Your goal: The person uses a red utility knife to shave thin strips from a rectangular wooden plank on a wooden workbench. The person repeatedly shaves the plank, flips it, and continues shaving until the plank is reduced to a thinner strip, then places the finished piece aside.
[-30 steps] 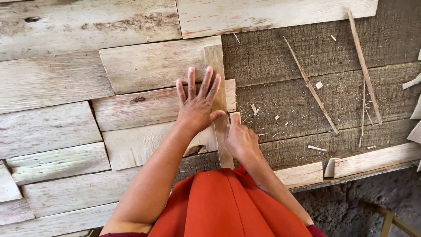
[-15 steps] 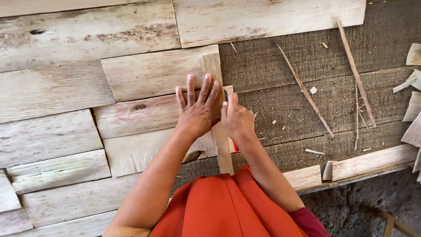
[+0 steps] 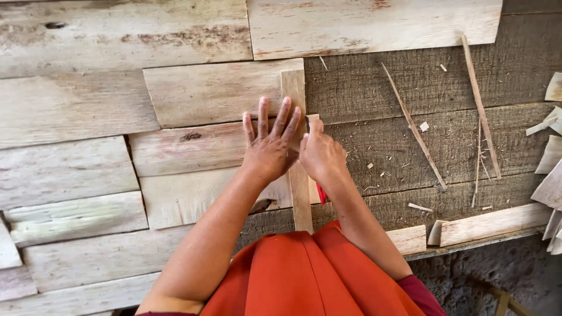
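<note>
Left hand (image 3: 270,146): flat, palm down, fingers spread wide; pressing the strip and the pale boards under it
Right hand (image 3: 321,155): closed round a small tool with a red handle (image 3: 321,193); fingers curled together, tip at the strip's right edge; blade hidden, kind cannot be told
Strip (image 3: 300,193): narrow straight slat, pale, smooth-sawn; lies near-to-far across the boards, between the two hands; near end just beyond the orange cloth
Boards (image 3: 199,93): thin flat sheets, pale cream with grey and rust stains, rough edges, one dark knot; overlapped in rows on the left and far side
Bench (image 3: 445,88): dark grey planks, coarse furrowed grain; bare on the right
Slivers (image 3: 413,126): long thin offcuts, two slanting on the right; small chips scattered about them
Offcuts (image 3: 553,175): curled pale scraps at the right edge
Cloth (image 3: 310,275): orange, smooth, at the near edge
Step in hand, a judgement: trimming or scoring along the strip as a guide
Doing it well: keep the left palm heavy so the strip cannot creep; hold the tool tight to the edge; keep spread fingertips clear of the tool's line; draw in one even pass along the grain
</note>
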